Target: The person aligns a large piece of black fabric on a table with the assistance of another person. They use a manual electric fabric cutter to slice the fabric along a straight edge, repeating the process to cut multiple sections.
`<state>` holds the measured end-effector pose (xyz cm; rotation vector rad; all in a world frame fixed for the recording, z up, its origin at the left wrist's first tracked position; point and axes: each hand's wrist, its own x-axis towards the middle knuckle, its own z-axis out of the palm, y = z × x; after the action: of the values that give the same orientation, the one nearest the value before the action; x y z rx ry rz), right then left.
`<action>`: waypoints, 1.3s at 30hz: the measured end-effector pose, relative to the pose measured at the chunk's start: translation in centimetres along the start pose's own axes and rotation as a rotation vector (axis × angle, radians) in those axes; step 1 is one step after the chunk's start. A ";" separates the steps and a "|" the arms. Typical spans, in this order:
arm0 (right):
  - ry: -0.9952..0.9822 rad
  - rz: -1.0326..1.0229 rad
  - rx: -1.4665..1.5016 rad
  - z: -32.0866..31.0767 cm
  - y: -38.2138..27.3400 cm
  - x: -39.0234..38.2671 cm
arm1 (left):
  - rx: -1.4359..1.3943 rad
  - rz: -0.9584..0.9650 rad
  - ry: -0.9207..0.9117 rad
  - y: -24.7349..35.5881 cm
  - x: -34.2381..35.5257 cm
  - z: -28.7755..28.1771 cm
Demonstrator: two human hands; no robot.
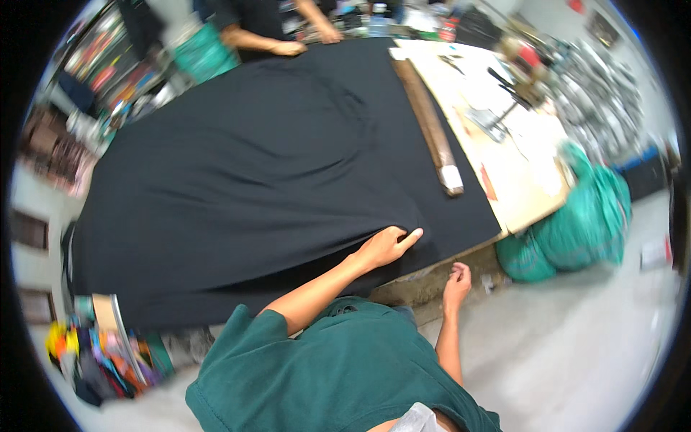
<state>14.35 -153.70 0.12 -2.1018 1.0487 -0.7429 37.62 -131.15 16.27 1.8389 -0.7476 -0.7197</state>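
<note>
A wide sheet of black fabric (252,173) covers most of the table and hangs over its near edge. Near that edge my left hand (387,250) grips the fabric, thumb stretched out along it; folds run leftward from the grip. My right hand (458,281) hangs off the near side of the table, its fingers loosely bent and apart, holding nothing. On the fabric to the right lies a long brown bar (426,115) with white ends, well beyond my left hand.
At the far edge, another person's hands (291,47) rest by the fabric. A metal stand (497,122) sits on the pale tabletop (529,194) at right. Green sacks (586,223) stand beside the table's right end. Colourful cloth scraps (93,360) lie at lower left.
</note>
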 end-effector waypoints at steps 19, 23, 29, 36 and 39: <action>-0.383 -0.502 -0.484 13.3 -2.1 29.4 | -0.060 -0.456 1.356 1.3 -5.7 19.5; -0.435 -0.497 -0.421 11.4 -1.3 31.4 | -0.093 -0.369 1.492 2.8 -1.7 19.6; -0.496 -0.597 -0.364 9.5 0.1 33.4 | -0.142 -0.005 2.034 5.8 1.4 18.1; -0.562 -0.748 -0.104 9.9 1.4 34.0 | -0.293 0.094 2.249 4.5 2.6 16.3; -0.626 -0.672 0.095 10.2 1.7 34.1 | -0.285 0.031 2.245 4.4 2.8 17.0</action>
<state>38.52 -179.82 -0.96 -2.3705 -0.0379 -0.3544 25.80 -144.30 14.15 1.2371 0.7861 1.2302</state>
